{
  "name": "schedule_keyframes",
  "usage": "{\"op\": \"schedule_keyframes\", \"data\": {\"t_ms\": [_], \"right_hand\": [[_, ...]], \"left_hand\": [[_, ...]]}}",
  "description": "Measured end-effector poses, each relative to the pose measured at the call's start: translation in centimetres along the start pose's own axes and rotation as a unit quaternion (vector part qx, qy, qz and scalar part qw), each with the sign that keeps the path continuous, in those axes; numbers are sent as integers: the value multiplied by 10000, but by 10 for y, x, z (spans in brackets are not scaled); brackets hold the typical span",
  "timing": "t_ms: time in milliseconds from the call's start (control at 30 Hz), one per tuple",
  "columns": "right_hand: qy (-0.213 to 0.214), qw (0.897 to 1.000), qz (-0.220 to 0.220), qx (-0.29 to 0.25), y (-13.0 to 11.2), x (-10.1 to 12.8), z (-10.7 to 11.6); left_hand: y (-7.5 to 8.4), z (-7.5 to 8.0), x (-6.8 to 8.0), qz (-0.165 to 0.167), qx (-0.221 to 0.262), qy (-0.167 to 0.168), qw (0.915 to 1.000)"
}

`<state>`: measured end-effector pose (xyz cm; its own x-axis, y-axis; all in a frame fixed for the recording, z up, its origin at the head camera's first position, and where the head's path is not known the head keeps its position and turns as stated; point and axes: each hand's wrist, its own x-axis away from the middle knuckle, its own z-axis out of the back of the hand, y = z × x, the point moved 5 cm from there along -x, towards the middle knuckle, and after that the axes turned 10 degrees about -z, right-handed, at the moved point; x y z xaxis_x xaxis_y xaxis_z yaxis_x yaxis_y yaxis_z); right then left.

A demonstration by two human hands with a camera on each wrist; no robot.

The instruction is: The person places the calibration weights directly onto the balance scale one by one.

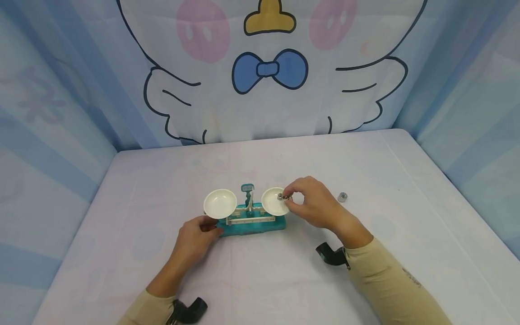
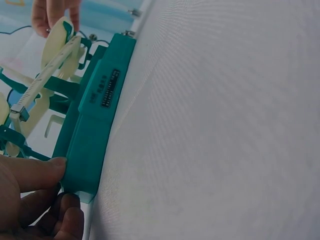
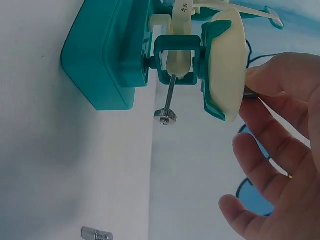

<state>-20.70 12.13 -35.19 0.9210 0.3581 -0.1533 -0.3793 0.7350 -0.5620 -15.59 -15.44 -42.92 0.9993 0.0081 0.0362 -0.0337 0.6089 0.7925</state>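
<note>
A teal balance scale (image 1: 252,226) with two white pans stands in the middle of the table. My left hand (image 1: 212,229) grips the left end of its base (image 2: 92,135), thumb on the front edge and fingers curled under the corner. The left pan (image 1: 220,203) holds nothing. My right hand (image 1: 288,198) pinches a small metal weight (image 1: 284,197) between thumb and forefinger just over the right pan (image 1: 272,203). In the right wrist view that pan (image 3: 227,65) is seen edge-on, with the thumb and fingers (image 3: 272,80) against its far side.
Another small metal weight (image 1: 342,197) lies on the white table (image 1: 386,171) to the right of the scale, also seen in the right wrist view (image 3: 97,233). Cartoon-printed cloth walls close in the back and both sides. Black wrist mounts (image 1: 331,255) sit on both forearms.
</note>
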Motion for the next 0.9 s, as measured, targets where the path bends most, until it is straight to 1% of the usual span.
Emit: {"op": "schedule_keyframes", "data": {"t_ms": [167, 367, 633, 900], "right_hand": [[-10, 9999, 46, 122, -3, -1, -5], [91, 9991, 189, 366, -5, -1, -5], [71, 9989, 47, 459, -4, -4, -4], [162, 9988, 56, 460, -5, -5, -4]], "left_hand": [[1, 0, 0, -24, 25, 9, 10000], [1, 0, 1, -30, 32, -15, 10000], [1, 0, 1, 31, 54, -27, 10000], [-1, 0, 0, 40, 80, -20, 10000]]}}
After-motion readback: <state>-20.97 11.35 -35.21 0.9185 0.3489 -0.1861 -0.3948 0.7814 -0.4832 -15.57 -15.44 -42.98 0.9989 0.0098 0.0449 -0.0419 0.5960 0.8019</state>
